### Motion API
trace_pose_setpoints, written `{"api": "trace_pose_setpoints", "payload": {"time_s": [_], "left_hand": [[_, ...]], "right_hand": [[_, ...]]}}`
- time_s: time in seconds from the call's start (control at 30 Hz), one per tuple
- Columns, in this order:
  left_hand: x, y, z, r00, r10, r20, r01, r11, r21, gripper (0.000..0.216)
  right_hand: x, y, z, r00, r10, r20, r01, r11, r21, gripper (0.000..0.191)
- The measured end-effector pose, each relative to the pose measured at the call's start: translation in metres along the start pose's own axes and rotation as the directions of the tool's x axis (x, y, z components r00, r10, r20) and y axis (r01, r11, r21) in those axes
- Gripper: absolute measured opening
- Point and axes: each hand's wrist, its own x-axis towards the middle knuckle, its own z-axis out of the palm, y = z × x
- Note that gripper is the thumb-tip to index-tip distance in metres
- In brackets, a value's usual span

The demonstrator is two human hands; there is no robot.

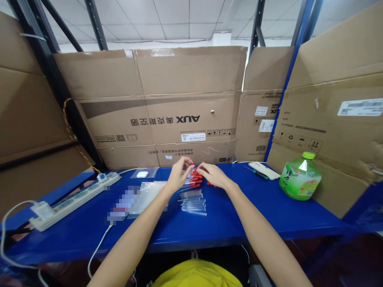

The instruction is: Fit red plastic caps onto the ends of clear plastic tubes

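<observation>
Both my hands meet over the far middle of the blue table (245, 215). My left hand (178, 172) is closed in a pinch on a small clear bag with red-capped tubes (195, 180). My right hand (213, 174) has its fingers curled at the same bag, touching the red caps. Just nearer to me lies a bundle of clear tubes (194, 201) on the table. A pile of clear plastic bags (149, 193) lies to the left of my left forearm.
A white power strip (74, 199) with cables runs along the left. A small white earbud case (142, 174) sits at the back. A phone (263, 170) and a green bottle (300, 177) stand at the right. Cardboard boxes (179, 107) wall the back and sides.
</observation>
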Motion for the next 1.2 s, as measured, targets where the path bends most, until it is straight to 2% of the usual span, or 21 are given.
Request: {"api": "trace_pose_setpoints", "payload": {"time_s": [0.07,0.17,0.23,0.33,0.4,0.5,0.6,0.7,0.83,0.97,1.2], "left_hand": [[0.002,0.005,0.0,0.994,-0.052,-0.097,0.034,0.983,-0.18,0.03],[0.003,0.007,0.001,0.994,-0.063,-0.092,0.034,0.958,-0.286,0.033],[0.002,0.004,-0.001,0.996,-0.023,-0.089,0.007,0.985,-0.171,0.03],[0.001,-0.005,-0.01,1.0,0.03,-0.005,-0.029,0.987,0.156,0.027],[0.0,-0.011,-0.016,0.997,0.003,0.08,-0.027,0.951,0.308,0.031],[-0.001,-0.015,-0.018,0.994,-0.035,0.1,-0.006,0.925,0.381,0.038],[-0.002,-0.013,-0.014,0.994,-0.08,0.068,0.057,0.956,0.287,0.041],[-0.003,-0.013,-0.01,0.979,-0.176,0.101,0.165,0.98,0.112,0.044],[-0.003,-0.017,-0.005,0.96,-0.243,0.138,0.264,0.952,-0.156,0.051],[-0.003,-0.014,0.001,0.96,-0.267,0.088,0.281,0.909,-0.307,0.052],[0.001,0.002,-0.001,0.958,-0.285,0.017,0.267,0.872,-0.41,0.054]], "right_hand": [[0.003,-0.006,0.01,0.992,-0.122,0.002,0.121,0.983,0.139,0.033],[0.005,-0.011,0.021,0.987,-0.158,-0.018,0.159,0.982,0.1,0.035],[0.004,-0.013,0.022,0.995,-0.096,-0.03,0.094,0.993,-0.069,0.035],[0.001,-0.017,0.017,1.0,0.01,-0.013,-0.014,0.929,-0.371,0.032],[0.0,-0.022,0.015,0.999,0.026,0.023,-0.011,0.868,-0.496,0.034],[0.0,-0.031,0.018,0.999,-0.02,0.028,0.033,0.809,-0.587,0.037],[0.001,-0.036,0.024,0.999,-0.034,0.008,0.032,0.781,-0.623,0.038],[0.002,-0.036,0.026,0.999,-0.001,0.044,0.029,0.773,-0.634,0.038],[0.002,-0.03,0.026,0.998,0.003,0.057,0.034,0.766,-0.642,0.035],[0.003,-0.021,0.03,0.999,-0.032,0.003,0.026,0.773,-0.634,0.037],[0.002,-0.012,0.032,0.986,-0.133,-0.098,0.04,0.771,-0.636,0.042]]}}
